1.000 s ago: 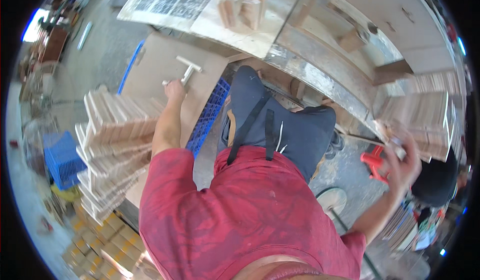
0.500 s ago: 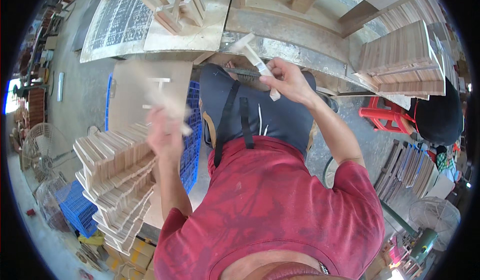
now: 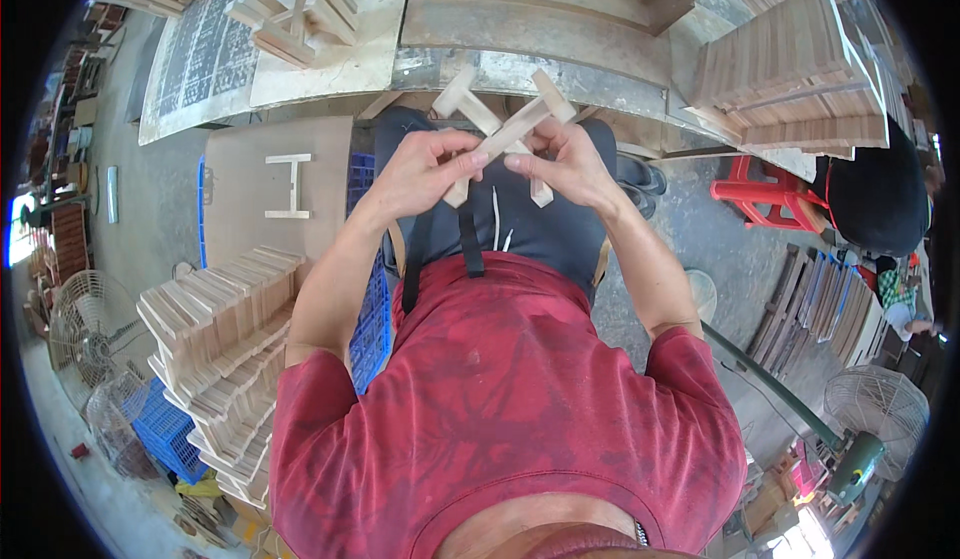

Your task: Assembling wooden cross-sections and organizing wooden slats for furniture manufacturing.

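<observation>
Two pale wooden pieces with crossbar ends cross in an X above my lap. My left hand (image 3: 425, 174) pinches the lower part of one wooden piece (image 3: 524, 120), which slants up to the right. The other wooden piece (image 3: 474, 109) slants up to the left, gripped by my right hand (image 3: 570, 162) near the crossing. They overlap at their middles; whether they are fitted into each other I cannot tell. A similar I-shaped wooden piece (image 3: 294, 187) lies flat on a brown board (image 3: 235, 219) to my left.
Stacked wooden pieces (image 3: 215, 329) rise at my left beside a blue crate (image 3: 370, 309). Ahead runs a workbench (image 3: 540, 44) with assembled wooden pieces (image 3: 295, 19) at left and a tall wood stack (image 3: 785, 69) at right. A red stool (image 3: 760, 194) and a fan (image 3: 875, 419) stand to the right.
My left hand has swung from over the board to in front of me, bringing its wooden piece across the one in my right hand. My view has shifted slightly.
</observation>
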Action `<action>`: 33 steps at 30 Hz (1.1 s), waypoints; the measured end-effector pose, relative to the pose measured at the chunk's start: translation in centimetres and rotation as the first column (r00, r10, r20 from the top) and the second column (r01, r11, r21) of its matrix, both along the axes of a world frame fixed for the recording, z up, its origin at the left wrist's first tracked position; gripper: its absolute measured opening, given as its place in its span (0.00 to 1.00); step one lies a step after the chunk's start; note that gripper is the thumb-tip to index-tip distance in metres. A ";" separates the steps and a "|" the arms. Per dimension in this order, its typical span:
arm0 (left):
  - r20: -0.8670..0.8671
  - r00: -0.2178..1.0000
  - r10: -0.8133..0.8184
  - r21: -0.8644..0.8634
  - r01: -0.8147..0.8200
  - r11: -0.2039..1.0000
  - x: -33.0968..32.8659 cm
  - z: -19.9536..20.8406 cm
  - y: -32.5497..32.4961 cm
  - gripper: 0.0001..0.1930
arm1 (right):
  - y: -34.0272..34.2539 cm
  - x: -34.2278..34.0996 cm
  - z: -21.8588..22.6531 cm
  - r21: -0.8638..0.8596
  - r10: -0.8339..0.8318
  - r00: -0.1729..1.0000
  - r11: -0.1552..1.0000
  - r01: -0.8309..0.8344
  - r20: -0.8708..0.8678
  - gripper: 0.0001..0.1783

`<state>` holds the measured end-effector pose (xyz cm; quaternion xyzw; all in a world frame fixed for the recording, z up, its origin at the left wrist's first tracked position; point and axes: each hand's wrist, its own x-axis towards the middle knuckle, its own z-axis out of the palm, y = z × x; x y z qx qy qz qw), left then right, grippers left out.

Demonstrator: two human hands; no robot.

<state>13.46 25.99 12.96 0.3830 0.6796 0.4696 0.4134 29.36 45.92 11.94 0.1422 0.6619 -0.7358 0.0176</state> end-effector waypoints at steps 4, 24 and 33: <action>0.068 0.997 -0.025 -0.024 0.027 0.999 -1.2 -0.3 1.2 0.17 | -0.2 -0.4 -0.2 -0.083 -0.084 0.995 0.993 0.080 -0.048 0.16; 0.557 0.831 -0.011 0.157 -0.092 0.983 -5.0 2.9 6.6 0.23 | 4.6 -3.7 1.2 -0.216 -0.416 0.899 0.898 0.383 -0.137 0.30; -0.410 0.841 0.353 0.355 -0.209 0.911 -6.7 3.2 15.6 0.16 | 11.0 -11.0 1.5 -0.079 -0.714 0.609 0.668 0.740 -0.346 0.35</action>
